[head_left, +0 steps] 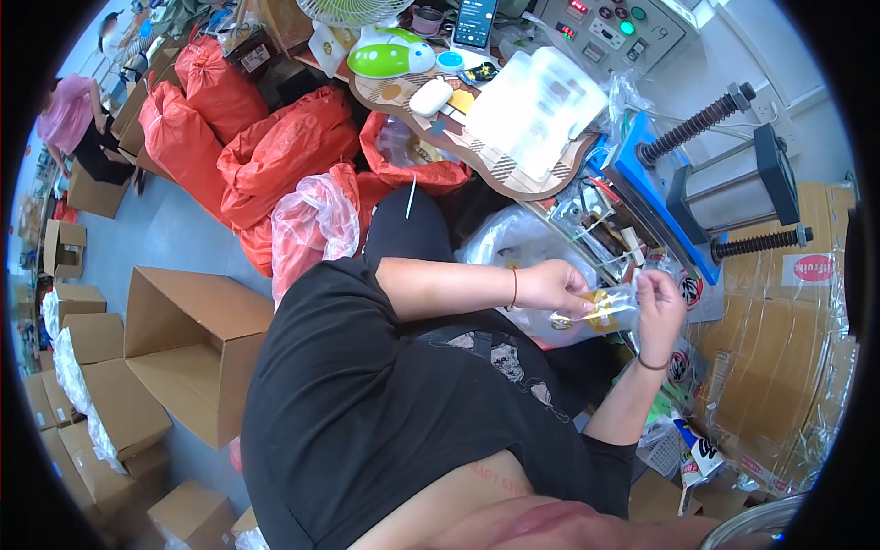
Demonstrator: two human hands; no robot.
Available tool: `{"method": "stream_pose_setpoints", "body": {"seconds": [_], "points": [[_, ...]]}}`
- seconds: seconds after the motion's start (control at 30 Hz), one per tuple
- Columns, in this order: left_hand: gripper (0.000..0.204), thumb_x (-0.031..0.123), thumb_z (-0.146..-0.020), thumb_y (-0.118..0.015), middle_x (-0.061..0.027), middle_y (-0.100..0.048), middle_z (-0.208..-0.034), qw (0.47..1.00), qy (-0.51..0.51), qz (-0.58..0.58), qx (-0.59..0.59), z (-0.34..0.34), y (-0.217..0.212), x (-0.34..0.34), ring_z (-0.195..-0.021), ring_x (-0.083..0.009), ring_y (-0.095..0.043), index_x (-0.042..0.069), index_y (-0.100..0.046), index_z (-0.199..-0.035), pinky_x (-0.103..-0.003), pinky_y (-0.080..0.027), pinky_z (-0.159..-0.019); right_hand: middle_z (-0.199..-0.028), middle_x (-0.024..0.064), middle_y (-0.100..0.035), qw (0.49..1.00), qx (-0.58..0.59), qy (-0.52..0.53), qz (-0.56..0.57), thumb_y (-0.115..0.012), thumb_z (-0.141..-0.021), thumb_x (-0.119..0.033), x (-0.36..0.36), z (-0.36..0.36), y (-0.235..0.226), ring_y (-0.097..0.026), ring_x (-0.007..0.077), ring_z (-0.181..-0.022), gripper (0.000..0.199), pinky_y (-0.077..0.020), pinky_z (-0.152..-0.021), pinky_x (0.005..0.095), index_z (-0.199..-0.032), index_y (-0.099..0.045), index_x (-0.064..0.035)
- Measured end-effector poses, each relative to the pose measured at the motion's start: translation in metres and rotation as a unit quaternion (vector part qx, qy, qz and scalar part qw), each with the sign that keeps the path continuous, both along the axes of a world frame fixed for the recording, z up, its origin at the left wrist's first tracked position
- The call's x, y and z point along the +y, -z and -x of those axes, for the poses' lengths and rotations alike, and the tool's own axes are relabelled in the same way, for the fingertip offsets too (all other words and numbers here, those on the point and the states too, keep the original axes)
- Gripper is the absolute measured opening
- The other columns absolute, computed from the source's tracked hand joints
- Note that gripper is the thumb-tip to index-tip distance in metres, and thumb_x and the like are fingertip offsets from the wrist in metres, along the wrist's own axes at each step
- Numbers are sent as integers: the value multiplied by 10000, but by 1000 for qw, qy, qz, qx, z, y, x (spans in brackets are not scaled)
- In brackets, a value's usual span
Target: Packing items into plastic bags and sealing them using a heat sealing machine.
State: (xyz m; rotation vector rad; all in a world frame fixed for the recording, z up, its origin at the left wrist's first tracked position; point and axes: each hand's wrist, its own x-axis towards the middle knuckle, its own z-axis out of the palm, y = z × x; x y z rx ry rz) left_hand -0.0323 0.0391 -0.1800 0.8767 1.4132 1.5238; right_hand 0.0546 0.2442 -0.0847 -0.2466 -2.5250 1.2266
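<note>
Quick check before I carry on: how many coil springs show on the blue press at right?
2: one spring above the silver cylinder, the other spring below it. Any behind the cylinder would be hidden.

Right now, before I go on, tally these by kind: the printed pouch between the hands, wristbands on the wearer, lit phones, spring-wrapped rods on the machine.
Clear pouch with yellow print: 1
Wristbands: 2
Lit phone: 1
Spring-wrapped rods: 2
Total: 6
</note>
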Motion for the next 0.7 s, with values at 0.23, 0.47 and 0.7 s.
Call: {"method": "stream_pose_setpoints", "body": {"seconds": [0.23,0.47,0.7], "points": [[248,257,-940,-672,14,-684,-825,988,58,18,-139,-9,6,8,-747,-44,-602,20,-700,-1008,-235,-502,-677,-834,28,-641,983,-73,-136,-97,-588,-976,-134,14,-11,-2,-572,119,-763,189,-467,-718,268,-994,-664,38],[209,117,-856,-729,-40,-708,-919,977,17,30,-209,10,29,11,-819,-111,-675,15,-690,-1035,-272,-557,-716,-843,46,-646,991,-75,67,-83,-547,-1007,-233,52,-24,9,-578,117,-779,287,-459,-746,266,-1004,-666,28],[248,89,-857,-721,-72,-700,-1007,957,-70,46,-278,59,22,37,-881,-144,-687,11,-662,-1085,-298,-580,-776,-764,30,-569,982,68,-27,-172,-560,-1002,-311,31,-32,51,-526,112,-714,343,-432,-692,256,-912,-642,9]]}}
